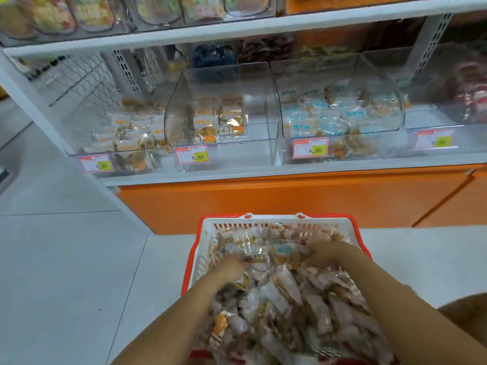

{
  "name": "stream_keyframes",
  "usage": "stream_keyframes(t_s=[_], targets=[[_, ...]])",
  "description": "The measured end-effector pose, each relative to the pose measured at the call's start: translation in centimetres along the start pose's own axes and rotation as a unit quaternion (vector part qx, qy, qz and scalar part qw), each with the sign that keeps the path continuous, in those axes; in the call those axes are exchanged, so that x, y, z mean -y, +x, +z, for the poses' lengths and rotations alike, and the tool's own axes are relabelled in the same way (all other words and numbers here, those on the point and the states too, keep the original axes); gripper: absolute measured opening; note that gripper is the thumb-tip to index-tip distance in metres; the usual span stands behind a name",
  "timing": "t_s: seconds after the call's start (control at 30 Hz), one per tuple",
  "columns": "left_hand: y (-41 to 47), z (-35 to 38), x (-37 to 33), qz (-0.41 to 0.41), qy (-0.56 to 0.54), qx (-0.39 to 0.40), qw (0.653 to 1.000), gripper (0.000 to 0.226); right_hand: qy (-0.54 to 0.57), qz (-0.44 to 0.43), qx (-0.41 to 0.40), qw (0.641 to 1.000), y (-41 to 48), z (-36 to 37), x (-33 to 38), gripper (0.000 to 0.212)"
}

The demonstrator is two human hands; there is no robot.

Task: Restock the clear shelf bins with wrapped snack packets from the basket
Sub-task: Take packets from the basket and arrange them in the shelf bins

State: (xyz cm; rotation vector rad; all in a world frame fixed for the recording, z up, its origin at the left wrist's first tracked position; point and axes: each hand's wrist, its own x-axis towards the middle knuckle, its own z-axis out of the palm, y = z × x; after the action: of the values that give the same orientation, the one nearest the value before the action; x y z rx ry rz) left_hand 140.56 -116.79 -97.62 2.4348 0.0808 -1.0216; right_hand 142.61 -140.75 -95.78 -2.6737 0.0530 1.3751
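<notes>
Your left hand (232, 266) and right hand (326, 252) are both down inside the basket (204, 255), a white one with a red rim. It stands on the floor (66, 259) just in front of the orange base panel (290, 201) of the shelving. The basket is heaped with wrapped snack packets (276, 293). Your left hand lies at the left of the heap and your right hand toward the far right, both in the half nearest the shelving. The fingers of each hand are sunk among the wrappers and the picture is blurred there, so I cannot tell whether either hand grasps a packet or merely rests on the pile. On the white shelf (263, 176) above, clear bins stand side by side. The leftmost bin (87, 119) holds a low layer of orange-labelled packets. The second bin (229, 75) holds a few orange-labelled packets toward its back. The third bin (316, 72) holds a deeper pile of blue-labelled packets. The fourth bin (427, 83) is too blurred to judge its contents. A price tag (192, 154) is fixed to the front of each bin.
</notes>
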Motion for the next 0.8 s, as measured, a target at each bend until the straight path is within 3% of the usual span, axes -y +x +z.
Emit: stream_keyframes(t_s=[0.07,0.1,0.27,0.37,0.43,0.5,0.57,0.63,0.73,0.8], targets=[[0.1,-0.2,-0.3,-0.011,0.000,0.008,1.000,0.035,0.059,-0.021,0.004,0.998,2.9,2.4,-2.2,0.091],[0.0,-0.2,-0.6,-0.020,0.005,0.015,1.000,0.034,0.073,-0.031,0.003,0.997,2.9,2.7,-2.4,0.090],[-0.1,-0.2,-3.2,-0.027,0.030,0.038,0.998,0.041,0.275,-0.047,-0.052,0.959,0.7,1.6,-2.0,0.045],[-0.8,-0.1,-5.2,0.024,-0.018,0.029,0.999,0.043,0.426,-0.089,-0.055,0.899,-1.3,0.8,-1.8,0.044],[-1.7,-0.2,-6.5,0.052,-0.128,0.033,0.990,0.050,0.485,-0.154,-0.094,0.856,-2.9,0.0,-1.5,0.048],[-2.4,-0.7,-7.9,0.046,-0.327,0.084,0.940,0.059,0.497,-0.232,-0.134,0.825,-4.5,-1.3,-1.3,0.058],[-3.0,-1.9,-8.8,0.085,-0.442,0.090,0.888,0.055,0.485,-0.303,-0.150,0.807,-6.4,-2.7,-0.9,0.071],[-3.9,-3.3,-9.5,0.128,-0.468,0.048,0.873,0.048,0.512,-0.349,-0.162,0.768,-8.1,-3.9,-0.3,0.070],[-5.6,-5.5,-10.1,0.174,-0.460,-0.015,0.870,0.027,0.610,-0.354,-0.200,0.681,-9.5,-5.1,1.0,0.053],[-6.9,-6.8,-10.1,0.206,-0.449,-0.048,0.868,0.025,0.642,-0.352,-0.207,0.649,-10.0,-5.9,2.1,0.043]])
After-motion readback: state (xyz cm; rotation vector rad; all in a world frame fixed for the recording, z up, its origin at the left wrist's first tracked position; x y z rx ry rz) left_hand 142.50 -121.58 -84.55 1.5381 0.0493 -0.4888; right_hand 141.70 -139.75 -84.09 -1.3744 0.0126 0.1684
